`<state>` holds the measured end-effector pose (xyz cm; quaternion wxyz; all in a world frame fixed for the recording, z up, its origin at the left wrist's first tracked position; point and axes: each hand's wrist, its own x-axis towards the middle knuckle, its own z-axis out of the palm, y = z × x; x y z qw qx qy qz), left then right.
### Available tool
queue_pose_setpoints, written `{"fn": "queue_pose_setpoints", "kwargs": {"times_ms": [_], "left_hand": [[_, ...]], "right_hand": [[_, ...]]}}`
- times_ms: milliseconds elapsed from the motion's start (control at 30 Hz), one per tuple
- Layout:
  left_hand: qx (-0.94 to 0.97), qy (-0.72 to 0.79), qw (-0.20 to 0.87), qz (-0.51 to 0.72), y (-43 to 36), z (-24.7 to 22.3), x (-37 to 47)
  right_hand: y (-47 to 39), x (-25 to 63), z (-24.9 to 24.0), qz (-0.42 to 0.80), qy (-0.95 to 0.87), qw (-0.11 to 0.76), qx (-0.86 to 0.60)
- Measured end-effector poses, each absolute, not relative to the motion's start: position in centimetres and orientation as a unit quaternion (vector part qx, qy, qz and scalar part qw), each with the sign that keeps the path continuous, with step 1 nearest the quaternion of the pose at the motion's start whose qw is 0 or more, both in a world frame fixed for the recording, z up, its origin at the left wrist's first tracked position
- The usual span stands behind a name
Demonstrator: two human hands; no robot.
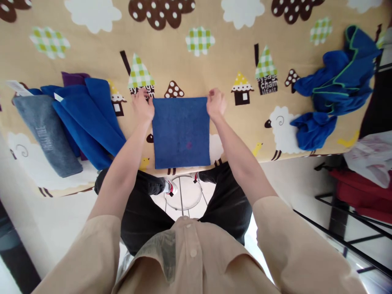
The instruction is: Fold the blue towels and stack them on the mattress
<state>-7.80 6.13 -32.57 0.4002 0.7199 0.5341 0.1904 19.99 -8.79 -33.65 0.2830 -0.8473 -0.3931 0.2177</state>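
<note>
A blue towel (181,130) lies spread flat as a near square at the front edge of the patterned tablecloth (202,77). It bears a small reddish mark on its lower right part. At its far left corner my left hand (143,107) pinches the edge between thumb and fingers. My right hand (216,103) grips the far right corner the same way, its fingers closed. Both forearms reach in from the near side, one along each side of the towel.
To the left lie a rolled grey towel (49,134), folded blue towels (88,118) and a purple cloth (73,78). Crumpled blue cloths (343,81), one green-edged, are heaped at the right. Beyond the right edge are a plastic bag (372,157) and a red item (361,194).
</note>
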Motion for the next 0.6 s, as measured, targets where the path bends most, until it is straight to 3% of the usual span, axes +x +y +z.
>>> {"fn": "queue_pose_setpoints", "kwargs": {"times_ms": [100,233,600], "left_hand": [[0.788,0.470,0.358,0.174,1.1,-32.1,-7.1],[0.828,0.364,0.411,0.115,-3.0,-32.6,-6.8],[0.769,0.441,0.446,0.120,0.3,-33.7,-6.8]], "right_hand": [[-10.6,15.0,-33.0,0.203,-0.469,0.228,-0.829],[-13.2,10.9,-33.0,0.237,-0.583,0.162,-0.760],[-12.3,16.9,-35.8,0.216,-0.528,0.159,-0.806]]}}
